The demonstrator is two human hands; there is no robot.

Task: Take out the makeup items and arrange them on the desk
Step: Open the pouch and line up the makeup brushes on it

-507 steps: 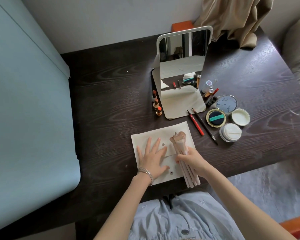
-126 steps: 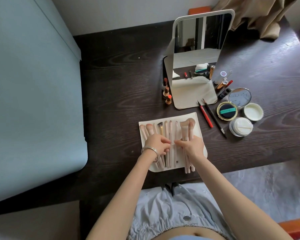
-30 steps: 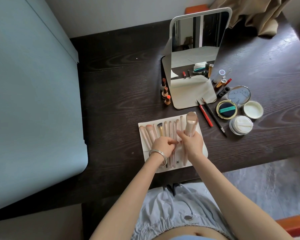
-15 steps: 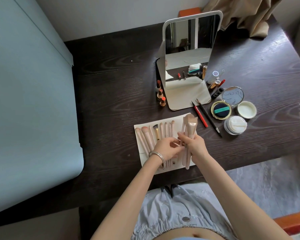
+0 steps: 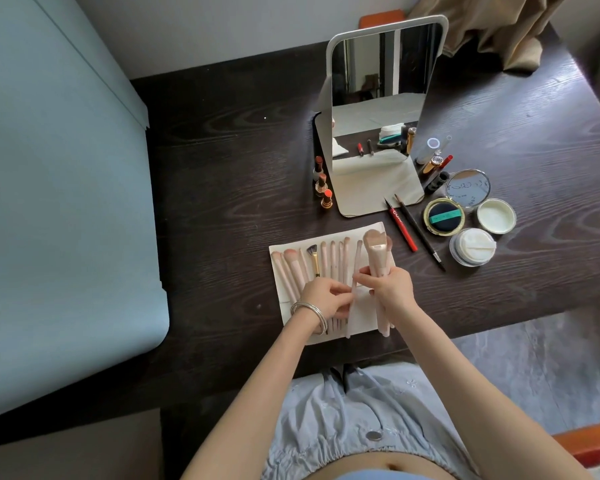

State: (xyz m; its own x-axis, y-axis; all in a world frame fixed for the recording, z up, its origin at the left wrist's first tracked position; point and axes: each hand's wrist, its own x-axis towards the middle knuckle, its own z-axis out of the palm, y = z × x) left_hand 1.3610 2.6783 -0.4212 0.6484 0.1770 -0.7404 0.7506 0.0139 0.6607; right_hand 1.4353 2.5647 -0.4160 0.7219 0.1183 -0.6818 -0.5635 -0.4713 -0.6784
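Head view, looking down: a dark wood-grain worktop [image 5: 222, 188] fills most of the frame, with a pale blue surface [image 5: 56, 209] along its left side. A standing mirror [image 5: 383, 88] with a white frame sits at the back of the worktop, tilted on its flat base. A beige cloth [image 5: 499, 26] is bunched at the far right corner.

A cream fabric brush pouch [image 5: 284, 299] lies open and flat near the front edge. A row of pink-handled makeup brushes [image 5: 326, 261] lies on it side by side, bristles pointing away from the person; one has a gold handle.

The right hand [image 5: 390, 289] has its grip closed round a few thick pink brushes [image 5: 376, 254], held above the right part of the pouch with bristles up. The left hand [image 5: 321, 296], with silver bangles [image 5: 309, 311] on the wrist, pinches a slim brush [image 5: 355, 268], its fingers curled over the handles lying on the pouch.

To the right of the pouch sit a round compact [image 5: 444, 216] with a dark puff, its mirrored lid [image 5: 466, 187] open beside it, a white lid [image 5: 496, 216] and a clear powder jar [image 5: 471, 245]. A red pencil [image 5: 400, 225] and a black pencil [image 5: 420, 233] lie just left of them. Three lipsticks [image 5: 321, 181] stand left of the mirror's base, and a few small tubes [image 5: 433, 161] stand at its right.
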